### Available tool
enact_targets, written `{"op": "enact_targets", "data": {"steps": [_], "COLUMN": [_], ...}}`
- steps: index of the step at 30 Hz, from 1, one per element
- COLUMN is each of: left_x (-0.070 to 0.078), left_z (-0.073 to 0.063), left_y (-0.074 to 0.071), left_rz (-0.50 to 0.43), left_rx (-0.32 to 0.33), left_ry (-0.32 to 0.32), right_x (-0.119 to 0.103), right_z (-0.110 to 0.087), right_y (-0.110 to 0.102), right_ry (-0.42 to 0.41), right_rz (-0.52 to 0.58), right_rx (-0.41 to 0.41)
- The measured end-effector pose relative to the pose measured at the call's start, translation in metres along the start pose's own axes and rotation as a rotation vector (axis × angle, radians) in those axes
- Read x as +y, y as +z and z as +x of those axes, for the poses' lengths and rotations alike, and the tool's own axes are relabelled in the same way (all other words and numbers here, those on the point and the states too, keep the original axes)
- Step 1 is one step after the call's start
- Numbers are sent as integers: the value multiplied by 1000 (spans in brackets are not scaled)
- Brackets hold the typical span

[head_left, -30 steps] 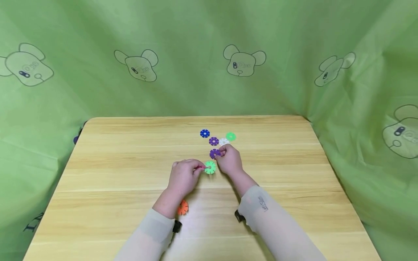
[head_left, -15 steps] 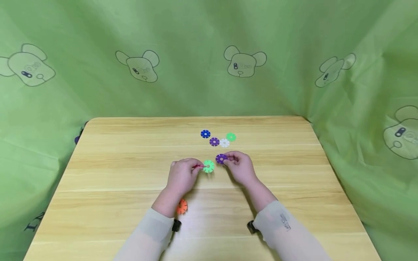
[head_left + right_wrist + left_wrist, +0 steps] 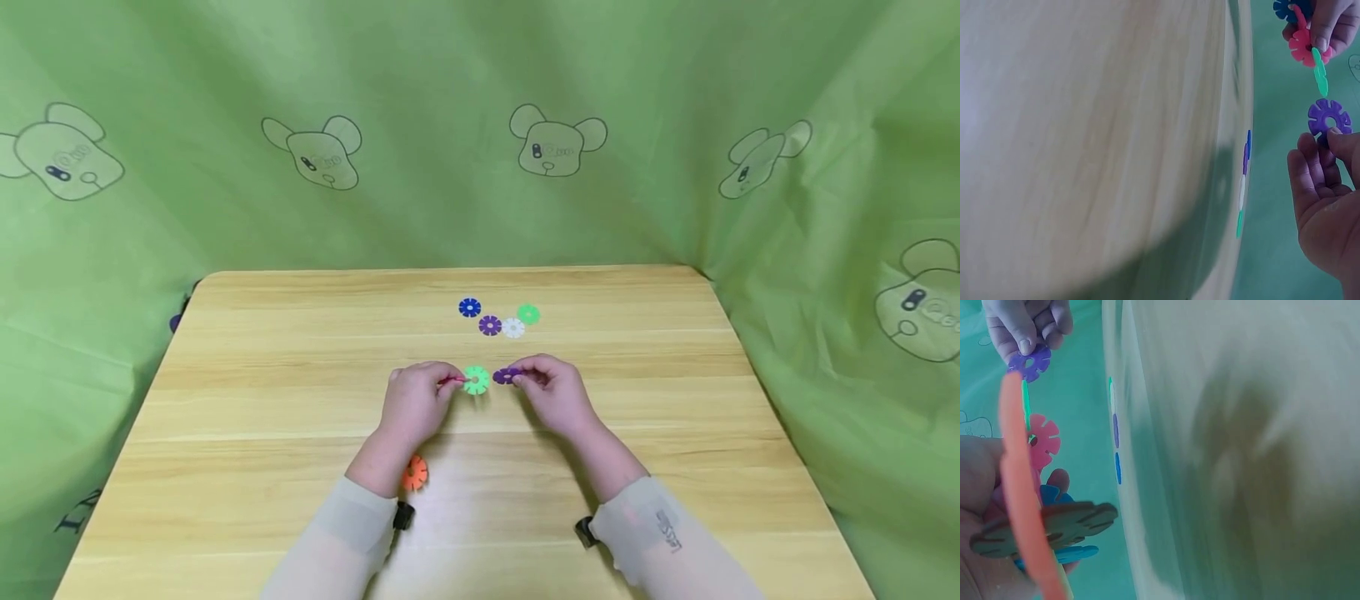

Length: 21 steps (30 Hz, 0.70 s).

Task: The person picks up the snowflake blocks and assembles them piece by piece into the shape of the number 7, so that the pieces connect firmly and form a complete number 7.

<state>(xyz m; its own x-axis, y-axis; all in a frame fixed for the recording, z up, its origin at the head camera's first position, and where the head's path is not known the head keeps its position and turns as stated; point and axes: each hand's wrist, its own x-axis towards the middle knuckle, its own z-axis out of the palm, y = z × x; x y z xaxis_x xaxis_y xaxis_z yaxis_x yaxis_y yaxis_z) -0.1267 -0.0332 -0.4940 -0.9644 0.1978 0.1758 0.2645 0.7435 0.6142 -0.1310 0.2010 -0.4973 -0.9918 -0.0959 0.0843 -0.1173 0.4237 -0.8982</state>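
Note:
My left hand pinches a pink slotted building disc in a joined chain. A green disc stands at the chain's right end. Blue discs, a dark disc and an orange disc trail back under the wrist. Some joints are hidden by the hand. Between thumb and fingers, my right hand holds a purple disc tilted nearly edge-on in the head view. A small gap separates the purple disc from the green one. Both are above the table.
Further back on the wooden table lie a blue disc, a purple disc, a white disc and another green disc. A green curtain hangs behind and at both sides.
My right hand has drawn the purple disc back toward me and right, then tilted it, level with the green disc. My left hand with the chain has shifted slightly left.

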Motion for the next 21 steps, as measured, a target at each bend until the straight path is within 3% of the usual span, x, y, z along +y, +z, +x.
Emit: {"op": "enact_targets", "data": {"steps": [8,21], "left_x": [0,4], "left_z": [-1,0], "left_y": [0,1], "left_rz": [-6,9], "left_rx": [-21,-18], "left_ry": [-7,31], "right_x": [-3,-4], "right_z": [-1,-3], "right_y": [4,5], "right_ry": [-72,-160], "right_rz": [-80,-112], "right_rx": [1,-10]}}
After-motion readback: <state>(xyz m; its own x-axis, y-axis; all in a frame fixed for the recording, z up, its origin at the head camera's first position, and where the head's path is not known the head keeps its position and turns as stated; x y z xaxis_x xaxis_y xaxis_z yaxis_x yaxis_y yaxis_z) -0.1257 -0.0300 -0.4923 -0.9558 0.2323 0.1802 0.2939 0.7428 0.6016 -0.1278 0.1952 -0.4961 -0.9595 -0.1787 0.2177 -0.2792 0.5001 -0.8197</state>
